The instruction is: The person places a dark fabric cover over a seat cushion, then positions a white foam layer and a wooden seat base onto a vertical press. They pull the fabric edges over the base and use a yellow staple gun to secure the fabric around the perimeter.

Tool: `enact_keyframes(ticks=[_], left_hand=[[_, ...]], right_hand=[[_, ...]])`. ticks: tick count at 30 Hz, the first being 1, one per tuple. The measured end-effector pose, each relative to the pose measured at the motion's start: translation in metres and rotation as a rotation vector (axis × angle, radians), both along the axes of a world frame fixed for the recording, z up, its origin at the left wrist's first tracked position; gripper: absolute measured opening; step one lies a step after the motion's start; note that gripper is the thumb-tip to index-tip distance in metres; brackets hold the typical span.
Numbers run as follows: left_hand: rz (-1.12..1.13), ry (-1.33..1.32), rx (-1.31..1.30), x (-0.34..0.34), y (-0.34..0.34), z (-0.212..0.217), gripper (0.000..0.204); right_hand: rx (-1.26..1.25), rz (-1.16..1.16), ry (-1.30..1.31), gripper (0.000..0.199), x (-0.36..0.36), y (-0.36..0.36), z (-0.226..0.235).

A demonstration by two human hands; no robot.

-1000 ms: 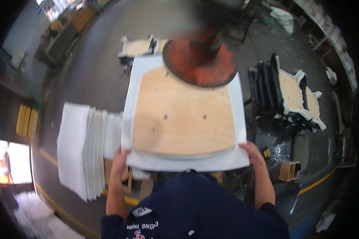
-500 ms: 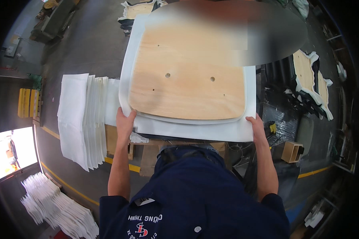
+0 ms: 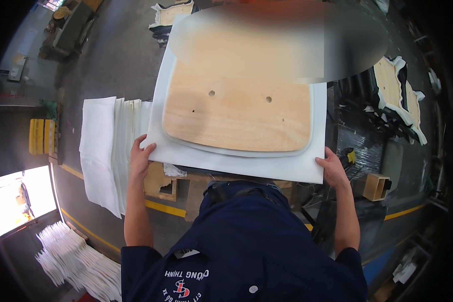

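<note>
Head view showed the left hand (image 3: 142, 153) pinching one near corner of a white sheet (image 3: 241, 166) and the right hand (image 3: 333, 168) the other, a wooden board (image 3: 236, 121) lying over the sheet. Even, gentle tension at both corners seemed best, keeping the sheet flat and the board unshifted.

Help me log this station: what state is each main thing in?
Wooden panel: lying flat, far part blurred.
White sheet: spread under the panel.
White sheets at left: stacked.
White pieces at lower left: piled.
Wooden box: open.
Left hand: at the sheet's near left corner.
Right hand: at the near right corner.
</note>
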State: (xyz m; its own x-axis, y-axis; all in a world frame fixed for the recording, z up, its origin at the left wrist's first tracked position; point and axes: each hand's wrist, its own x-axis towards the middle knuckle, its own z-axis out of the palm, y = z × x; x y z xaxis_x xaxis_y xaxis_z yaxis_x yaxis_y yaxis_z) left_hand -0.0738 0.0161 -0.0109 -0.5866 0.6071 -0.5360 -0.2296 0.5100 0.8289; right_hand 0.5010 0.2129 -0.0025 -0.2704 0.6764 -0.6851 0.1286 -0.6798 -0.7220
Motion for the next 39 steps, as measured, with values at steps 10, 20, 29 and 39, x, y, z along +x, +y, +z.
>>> enact_keyframes(ticks=[10, 20, 29, 39], left_hand=[[0.027, 0.068, -0.091, -0.054, 0.017, 0.006, 0.045], [-0.346, 0.716, -0.231, -0.054, 0.169, -0.034, 0.055], [-0.258, 0.803, 0.035, -0.048, 0.164, -0.043, 0.027], [-0.073, 1.25, 0.015, -0.028, 0.187, -0.032, 0.049]], right_hand=[[0.216, 0.102, -0.585, 0.05, 0.042, 0.053, -0.018], [0.592, -0.077, -0.707, 0.053, -0.033, 0.151, -0.068], [0.728, -0.201, -0.755, 0.031, -0.086, 0.153, -0.039], [0.893, -0.101, -1.218, 0.06, -0.083, 0.171, -0.062]])
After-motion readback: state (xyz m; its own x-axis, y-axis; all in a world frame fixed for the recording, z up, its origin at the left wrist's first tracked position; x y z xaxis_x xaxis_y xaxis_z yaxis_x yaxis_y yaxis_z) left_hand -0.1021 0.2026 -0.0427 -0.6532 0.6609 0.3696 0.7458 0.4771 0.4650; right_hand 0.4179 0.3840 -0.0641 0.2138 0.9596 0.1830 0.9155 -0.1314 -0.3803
